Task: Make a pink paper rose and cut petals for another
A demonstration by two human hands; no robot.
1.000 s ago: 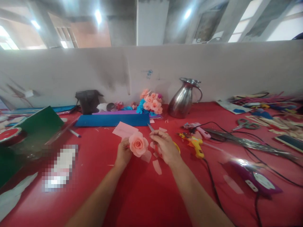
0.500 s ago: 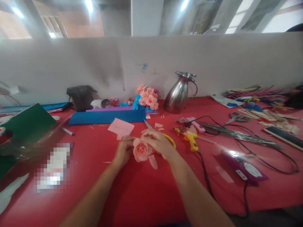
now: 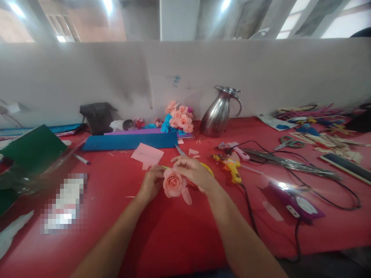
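Pinched from the left by my left hand point(image 3: 152, 183) is a pink paper rose point(image 3: 173, 183), its layered petals facing me. My right hand point(image 3: 194, 174) bends over the rose's upper right side, its fingertips pressed at the petals; what lies behind them is hidden. A loose pink petal point(image 3: 187, 196) sits just below my right hand. Partly covered by that hand are scissors with a yellow handle point(image 3: 209, 169), their blade pointing up and left. Beyond my hands lies a folded pink paper sheet point(image 3: 147, 155), near several small scraps.
A yellow glue gun point(image 3: 233, 170) and a purple device point(image 3: 295, 202) with cords lie to the right, by a bundle of wires point(image 3: 290, 164). A steel jug point(image 3: 217, 116) stands at the back beside a paper flower bunch point(image 3: 182, 119). Green sheet point(image 3: 36, 148) leans left.
My right fingers have shifted slightly at the top of the rose, one lifting a little. The rose stays in nearly the same place, and the view has tilted slightly.
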